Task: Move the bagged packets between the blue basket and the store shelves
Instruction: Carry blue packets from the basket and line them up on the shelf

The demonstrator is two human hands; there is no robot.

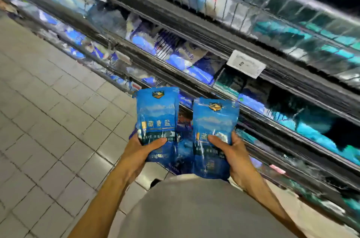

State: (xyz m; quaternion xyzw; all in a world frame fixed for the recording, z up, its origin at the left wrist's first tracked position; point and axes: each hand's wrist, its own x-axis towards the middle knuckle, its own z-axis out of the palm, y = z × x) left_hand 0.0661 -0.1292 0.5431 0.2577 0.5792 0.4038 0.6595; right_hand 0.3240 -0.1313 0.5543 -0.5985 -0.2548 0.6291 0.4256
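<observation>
Head view. The person is holding two blue salt packets upright at chest height, one in each hand. The left hand [145, 149] is gripping the lower edge of the left packet [157, 119], thumb lying across its front; the right hand [231, 152] is clasping the right packet [214, 130] the same way. The two packets are standing side by side, nearly touching, at about 6 o'clock of the frame centre. The store shelves [204, 43] are running diagonally from 10 o'clock to 4 o'clock, and are blurred. The blue basket cannot be made out with certainty; a dark blue shape is showing below the packets.

Progress, as a judgement: both packets are in transit, neither shelved nor in a basket. The shelves are already carrying many blue and teal bags; how many packets remain cannot be told.

Materials: the packets are glossy, flexible film pouches, flat-topped and slightly bulging. The shelf edges are dark strips bearing white price labels [245, 64]. The floor [48, 111] is being shown as pale square tiles.
</observation>
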